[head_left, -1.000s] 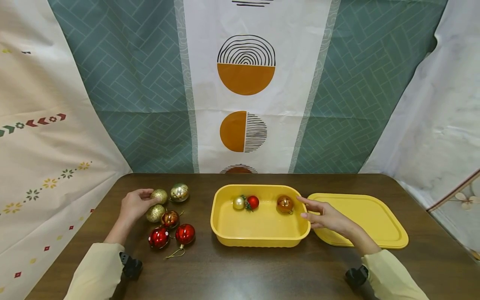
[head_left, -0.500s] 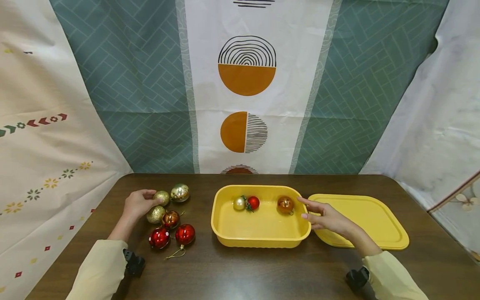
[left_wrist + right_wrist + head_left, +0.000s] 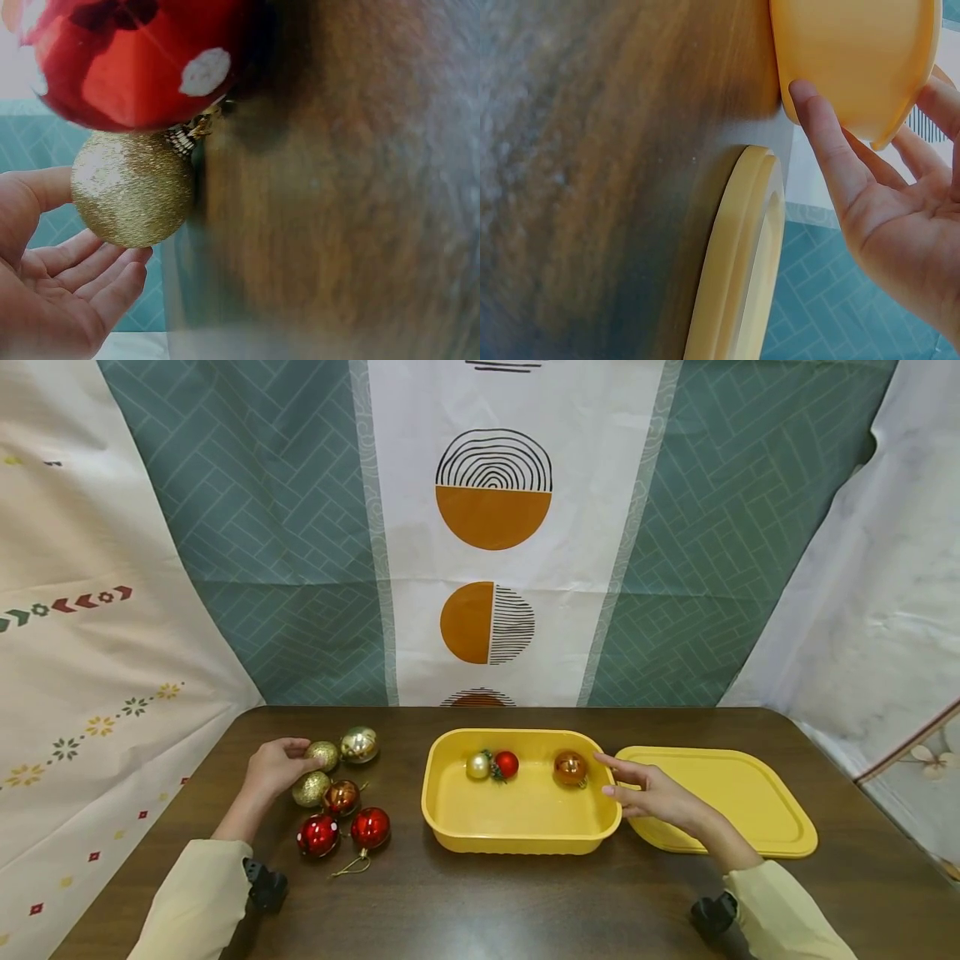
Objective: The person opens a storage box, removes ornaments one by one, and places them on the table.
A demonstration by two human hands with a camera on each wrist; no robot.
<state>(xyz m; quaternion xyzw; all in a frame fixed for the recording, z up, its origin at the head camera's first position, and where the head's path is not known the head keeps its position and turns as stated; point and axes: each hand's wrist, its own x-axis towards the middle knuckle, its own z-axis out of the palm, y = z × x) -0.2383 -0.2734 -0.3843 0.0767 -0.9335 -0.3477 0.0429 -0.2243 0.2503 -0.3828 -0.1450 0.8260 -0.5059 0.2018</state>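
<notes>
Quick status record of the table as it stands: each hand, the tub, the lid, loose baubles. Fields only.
left hand: fingers relaxed, touching a glitter gold bauble; grip not plain
right hand: open, thumb on the tub's right end
tub: yellow, lid off, on the table
in tub: pale gold bauble, red bauble, amber bauble
lid: flat on the table, right of the tub
loose baubles: six left of the tub, two glitter gold, one shiny gold, one amber, two red
</notes>
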